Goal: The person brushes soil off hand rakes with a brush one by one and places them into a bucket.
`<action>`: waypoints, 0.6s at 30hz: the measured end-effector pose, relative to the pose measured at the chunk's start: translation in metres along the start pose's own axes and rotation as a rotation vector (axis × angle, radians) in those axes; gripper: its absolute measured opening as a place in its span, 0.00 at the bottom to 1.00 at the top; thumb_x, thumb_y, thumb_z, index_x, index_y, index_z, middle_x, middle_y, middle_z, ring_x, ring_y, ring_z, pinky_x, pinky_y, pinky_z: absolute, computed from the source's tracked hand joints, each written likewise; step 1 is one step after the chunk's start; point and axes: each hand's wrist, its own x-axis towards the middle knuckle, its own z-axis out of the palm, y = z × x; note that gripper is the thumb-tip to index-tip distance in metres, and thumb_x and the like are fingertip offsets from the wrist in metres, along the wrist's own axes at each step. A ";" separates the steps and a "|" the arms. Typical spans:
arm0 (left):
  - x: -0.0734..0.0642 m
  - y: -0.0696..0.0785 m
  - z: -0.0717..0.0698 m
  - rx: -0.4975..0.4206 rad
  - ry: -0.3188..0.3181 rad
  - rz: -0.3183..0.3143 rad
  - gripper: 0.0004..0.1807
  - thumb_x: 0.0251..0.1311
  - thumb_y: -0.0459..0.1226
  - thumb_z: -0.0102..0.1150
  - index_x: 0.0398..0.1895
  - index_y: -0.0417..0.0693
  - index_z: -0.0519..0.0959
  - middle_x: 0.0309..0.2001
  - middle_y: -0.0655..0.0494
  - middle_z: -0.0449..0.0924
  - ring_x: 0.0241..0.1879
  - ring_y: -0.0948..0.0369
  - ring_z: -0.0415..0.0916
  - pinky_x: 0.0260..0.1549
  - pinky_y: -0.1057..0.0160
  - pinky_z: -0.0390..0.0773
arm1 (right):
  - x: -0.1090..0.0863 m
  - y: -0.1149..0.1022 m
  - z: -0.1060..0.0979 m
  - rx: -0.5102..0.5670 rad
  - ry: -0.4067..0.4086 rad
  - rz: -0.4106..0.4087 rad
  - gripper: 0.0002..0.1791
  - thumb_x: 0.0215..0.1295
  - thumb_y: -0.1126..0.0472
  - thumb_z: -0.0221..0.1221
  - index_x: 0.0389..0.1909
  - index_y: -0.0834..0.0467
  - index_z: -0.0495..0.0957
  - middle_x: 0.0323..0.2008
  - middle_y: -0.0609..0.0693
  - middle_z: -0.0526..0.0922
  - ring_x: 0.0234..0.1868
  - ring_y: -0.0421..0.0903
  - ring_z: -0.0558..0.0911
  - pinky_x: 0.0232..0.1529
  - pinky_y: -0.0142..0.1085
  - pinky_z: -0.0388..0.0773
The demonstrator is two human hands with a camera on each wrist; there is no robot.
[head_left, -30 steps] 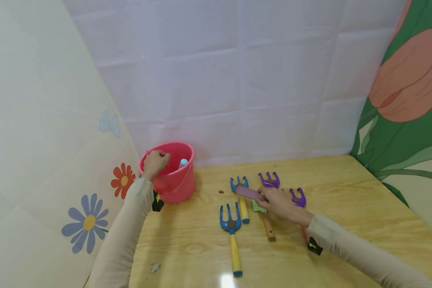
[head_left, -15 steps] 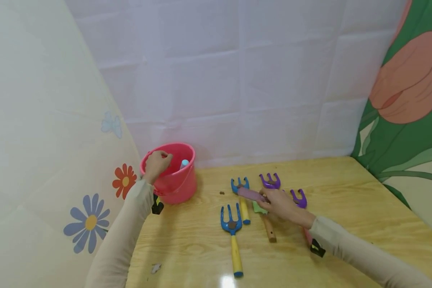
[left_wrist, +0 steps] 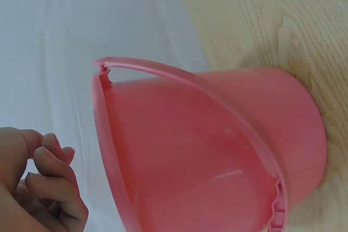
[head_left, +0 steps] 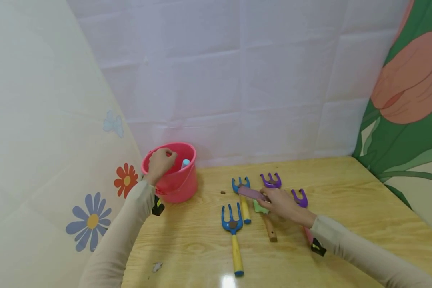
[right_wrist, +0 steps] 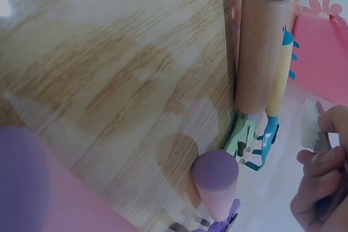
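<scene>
My left hand (head_left: 161,163) is raised over the pink bucket (head_left: 178,188), its fingers curled with thumb and finger close together and nothing showing between them. In the left wrist view that hand (left_wrist: 43,183) is beside the bucket's rim (left_wrist: 109,161). A light-blue rounded end (head_left: 185,163) shows inside the bucket. My right hand (head_left: 282,204) grips a brush with a mauve back (head_left: 251,193); its white bristles (right_wrist: 311,126) show in the right wrist view. Below that hand lies a green-headed tool with a wooden handle (head_left: 270,230), its head partly hidden.
Two blue hand forks with yellow handles (head_left: 237,256) lie left of my right hand. Purple forks (head_left: 271,181) lie behind and beside it. Brown lumps (head_left: 233,225) sit on the fork heads. A grey scrap (head_left: 157,267) lies near the front; a white sheet (head_left: 237,80) hangs behind.
My left hand has shifted slightly to the right over the bucket, with a small turn. My right hand holds the brush in almost the same place. The whole view has drifted a little.
</scene>
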 end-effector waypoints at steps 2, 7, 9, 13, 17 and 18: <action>-0.001 0.002 0.000 0.008 0.006 0.027 0.17 0.65 0.38 0.49 0.17 0.45 0.64 0.13 0.57 0.60 0.13 0.60 0.58 0.15 0.64 0.61 | 0.000 0.001 0.000 0.010 0.003 -0.002 0.14 0.66 0.58 0.62 0.45 0.66 0.80 0.20 0.39 0.72 0.15 0.33 0.65 0.14 0.29 0.63; -0.004 0.008 0.002 0.044 0.012 0.075 0.16 0.64 0.38 0.49 0.17 0.45 0.65 0.12 0.58 0.56 0.12 0.62 0.54 0.12 0.65 0.56 | 0.000 0.004 -0.001 0.036 0.005 -0.007 0.13 0.67 0.58 0.62 0.44 0.64 0.80 0.19 0.39 0.70 0.15 0.33 0.64 0.15 0.29 0.61; -0.007 0.011 0.003 0.047 0.007 0.081 0.15 0.63 0.37 0.49 0.18 0.45 0.67 0.13 0.58 0.58 0.13 0.61 0.54 0.13 0.65 0.55 | 0.000 0.005 -0.001 0.037 0.004 -0.010 0.13 0.67 0.57 0.62 0.44 0.64 0.80 0.19 0.39 0.70 0.16 0.33 0.64 0.15 0.29 0.61; -0.013 0.017 0.005 0.028 -0.015 0.092 0.12 0.63 0.37 0.50 0.21 0.44 0.69 0.14 0.56 0.62 0.14 0.61 0.59 0.14 0.65 0.58 | -0.001 0.003 0.000 0.016 0.005 -0.007 0.14 0.66 0.57 0.63 0.44 0.64 0.80 0.19 0.39 0.71 0.16 0.33 0.64 0.15 0.29 0.62; -0.017 0.020 0.006 0.006 -0.021 0.117 0.12 0.64 0.36 0.50 0.22 0.43 0.68 0.14 0.56 0.60 0.13 0.61 0.57 0.13 0.66 0.57 | -0.002 0.001 0.000 -0.010 0.012 0.001 0.14 0.65 0.57 0.63 0.43 0.64 0.80 0.19 0.38 0.70 0.15 0.33 0.64 0.14 0.28 0.62; -0.018 0.021 0.006 0.005 -0.022 0.118 0.12 0.64 0.36 0.50 0.22 0.43 0.69 0.14 0.56 0.60 0.13 0.61 0.56 0.13 0.66 0.57 | -0.002 0.001 0.000 -0.013 0.012 0.003 0.14 0.66 0.57 0.63 0.43 0.64 0.80 0.19 0.38 0.70 0.14 0.32 0.64 0.14 0.28 0.61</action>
